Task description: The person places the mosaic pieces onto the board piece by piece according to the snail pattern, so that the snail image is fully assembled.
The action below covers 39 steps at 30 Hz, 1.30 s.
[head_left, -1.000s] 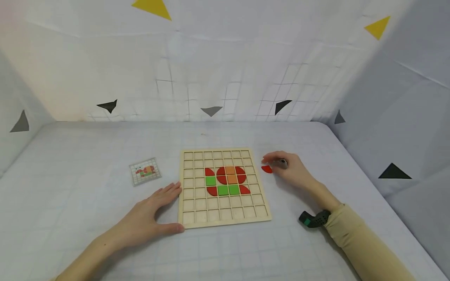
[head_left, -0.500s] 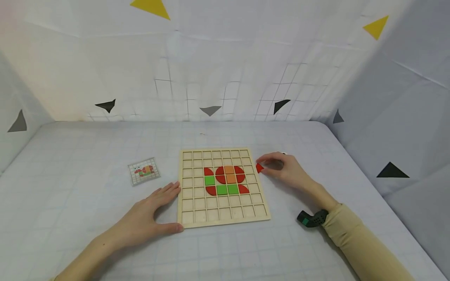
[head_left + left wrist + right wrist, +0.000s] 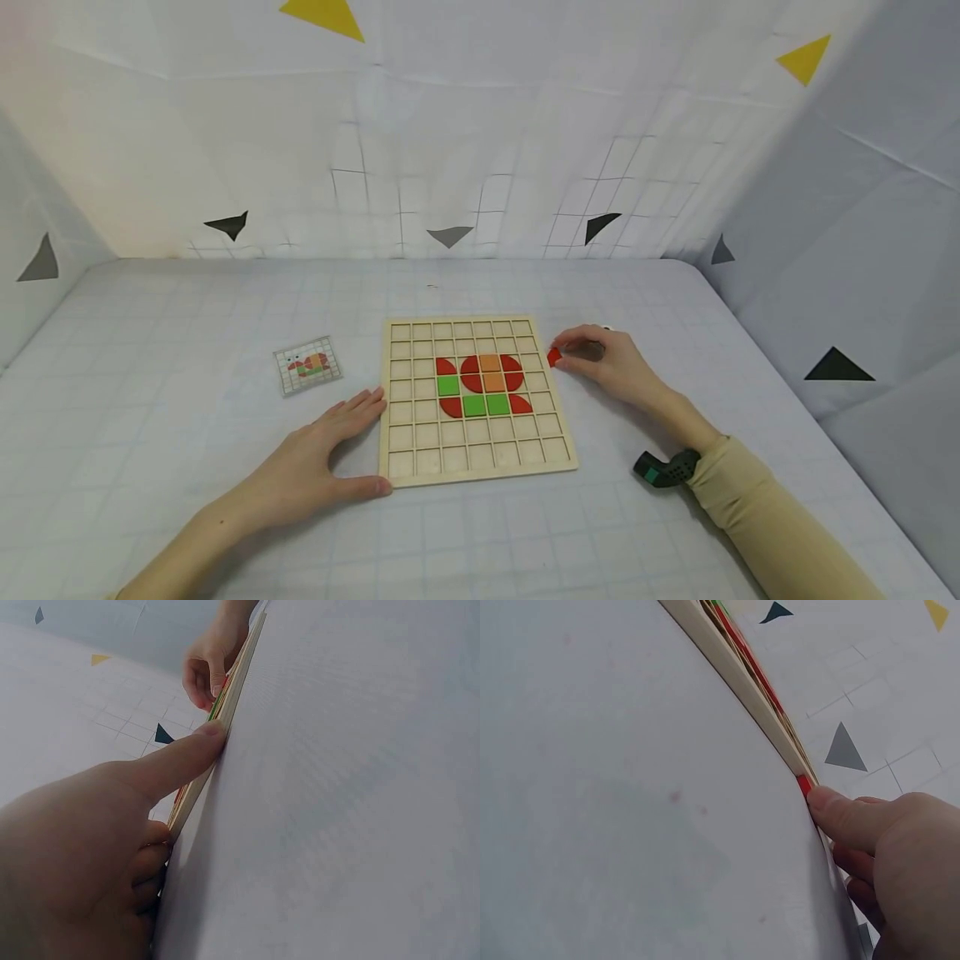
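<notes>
A square wooden grid board lies on the table with red, orange and green tiles set in its middle cells. My left hand rests beside it, fingers spread and fairly straight, with fingertips and thumb touching its left edge. In the left wrist view the thumb lies against the board's side. My right hand pinches a red tile between thumb and fingers, just off the board's right edge. The red tile also shows at the thumb tip in the right wrist view, its shape mostly hidden.
A small pattern card lies left of the board, picturing similar coloured shapes on a grid. A small white-and-dark thing peeks out behind my right hand, mostly hidden. White cloth walls with coloured triangles stand behind and beside the table.
My right hand has shifted left toward the board, taking hold of the red tile and bringing it near the right edge. Over the last half second it hardly moves. The left hand stays in place.
</notes>
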Available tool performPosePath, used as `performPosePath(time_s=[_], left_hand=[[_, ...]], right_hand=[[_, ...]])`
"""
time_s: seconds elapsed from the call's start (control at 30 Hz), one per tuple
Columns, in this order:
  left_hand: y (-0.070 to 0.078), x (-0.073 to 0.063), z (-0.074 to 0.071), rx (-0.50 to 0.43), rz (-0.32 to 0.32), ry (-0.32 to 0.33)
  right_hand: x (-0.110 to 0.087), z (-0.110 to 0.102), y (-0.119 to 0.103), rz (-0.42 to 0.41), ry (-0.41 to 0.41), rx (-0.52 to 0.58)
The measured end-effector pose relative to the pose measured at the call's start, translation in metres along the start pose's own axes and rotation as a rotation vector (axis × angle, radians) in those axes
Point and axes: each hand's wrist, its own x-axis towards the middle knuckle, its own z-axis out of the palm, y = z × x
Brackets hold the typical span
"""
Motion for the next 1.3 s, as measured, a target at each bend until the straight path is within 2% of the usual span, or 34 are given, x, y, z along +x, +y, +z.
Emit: performPosePath(time_s=[0.3, 0.67, 0.8, 0.93, 1.3], left_hand=[[0.001, -0.001, 0.0, -0.001, 0.005, 0.005], [0.001, -0.001, -0.001, -0.008, 0.005, 0.0], [0.001, -0.001, -0.001, -0.01, 0.001, 0.001], [0.001, -0.001, 0.0, -0.003, 0.008, -0.004], [0.002, -0.001, -0.001, -0.003, -0.004, -0.003]], right_hand=[[0.0, 0.002, 0.0, -0.022, 0.057, -0.052], [0.001, 0.0, -0.003, 0.04, 0.096, -0.064], [0.003, 0.002, -0.014, 0.061, 0.111, -0.023], [0.005, 0.012, -0.036, 0.071, 0.118, 0.018], [0.022, 0.052, -0.08, 0.044, 0.047, 0.102]])
